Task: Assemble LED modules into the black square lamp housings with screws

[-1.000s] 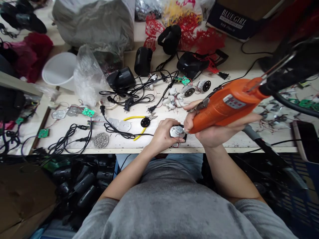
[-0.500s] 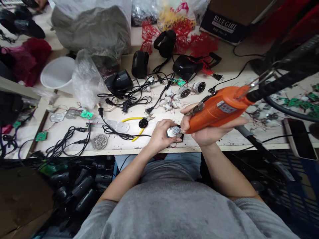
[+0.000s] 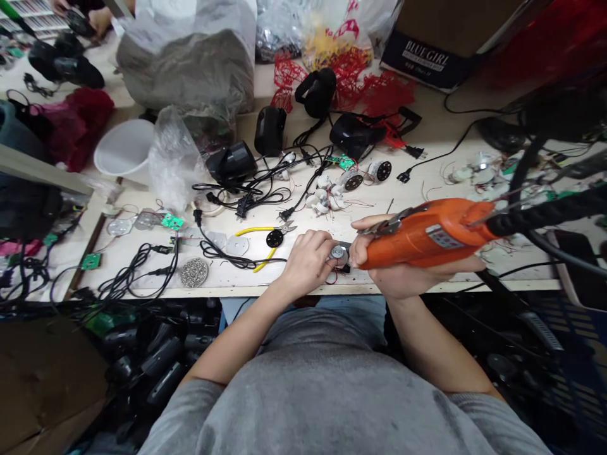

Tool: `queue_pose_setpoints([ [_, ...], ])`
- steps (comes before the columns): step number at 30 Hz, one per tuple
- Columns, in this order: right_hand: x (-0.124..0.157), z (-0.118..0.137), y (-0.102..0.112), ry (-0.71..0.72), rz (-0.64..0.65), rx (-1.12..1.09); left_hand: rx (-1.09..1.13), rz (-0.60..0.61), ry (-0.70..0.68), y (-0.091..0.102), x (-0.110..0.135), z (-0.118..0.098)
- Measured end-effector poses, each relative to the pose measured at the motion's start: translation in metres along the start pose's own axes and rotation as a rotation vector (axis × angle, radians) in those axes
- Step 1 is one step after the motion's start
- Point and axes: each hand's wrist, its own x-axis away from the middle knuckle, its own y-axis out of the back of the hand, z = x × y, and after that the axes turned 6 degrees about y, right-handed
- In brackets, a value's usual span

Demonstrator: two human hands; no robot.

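Observation:
My right hand (image 3: pixel 398 278) is wrapped around an orange electric screwdriver (image 3: pixel 422 235), which lies nearly level. Its front end points left at a small round metal motor (image 3: pixel 338 253); the bit itself is hidden by my fingers. My left hand (image 3: pixel 308 262) is closed over the motor's left side and presses it at the table's front edge. A dark housing shows in part beneath the motor, and a thin red wire loops out below. Left of my left hand lie yellow-handled cutters (image 3: pixel 262 232) with a black perforated disc (image 3: pixel 274 238) on them.
A dish of small screws (image 3: pixel 194 273) and black power cords (image 3: pixel 130 268) lie to the left. Behind are white motor parts (image 3: pixel 325 197), black housings (image 3: pixel 270 131) and a white tub (image 3: pixel 124 148). A phone (image 3: pixel 581 265) is at right. Another person's hand (image 3: pixel 100 22) shows far left.
The screwdriver has tipped from a slant to nearly level. My left-hand fingers have moved over more of the motor. The whole view has shifted slightly.

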Motion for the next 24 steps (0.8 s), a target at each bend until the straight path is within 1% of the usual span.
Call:
queue_pose_setpoints([
  [2, -0.002, -0.002, -0.003, -0.006, -0.016, 0.017, 0.014, -0.015, -0.006, 0.000, 0.002, 0.000],
  [3, -0.003, -0.004, -0.004, -0.005, -0.021, 0.023, 0.055, -0.038, 0.013, 0.000, 0.003, 0.000],
  [5, -0.006, -0.006, -0.006, 0.013, -0.031, 0.028, 0.218, -0.110, 0.108, 0.002, 0.004, 0.001],
  [7, -0.008, -0.006, -0.007, 0.041, -0.036, 0.017, 0.510, -0.193, 0.274, 0.005, 0.003, 0.003],
  [9, -0.008, -0.003, -0.006, 0.056, -0.028, -0.011, 0.903, -0.248, 0.473, 0.009, 0.000, 0.006],
  [11, -0.007, 0.002, -0.003, 0.057, -0.013, -0.040, 1.295, -0.268, 0.640, 0.013, -0.001, 0.011],
  [12, -0.007, 0.005, -0.001, 0.064, -0.013, -0.051, 1.455, -0.269, 0.700, 0.014, -0.002, 0.013],
  [14, -0.007, 0.009, 0.001, 0.092, -0.021, -0.066, 1.670, -0.264, 0.782, 0.016, -0.001, 0.018],
  [17, -0.008, 0.007, 0.001, 0.140, -0.029, -0.084, 1.788, -0.243, 0.856, 0.016, 0.003, 0.022],
  [21, -0.008, -0.004, -0.007, 0.196, -0.044, -0.112, 1.793, -0.239, 0.877, 0.014, 0.007, 0.022],
  [24, -0.009, -0.009, -0.014, 0.199, -0.062, -0.097, 1.762, -0.205, 0.890, 0.016, 0.008, 0.016],
])
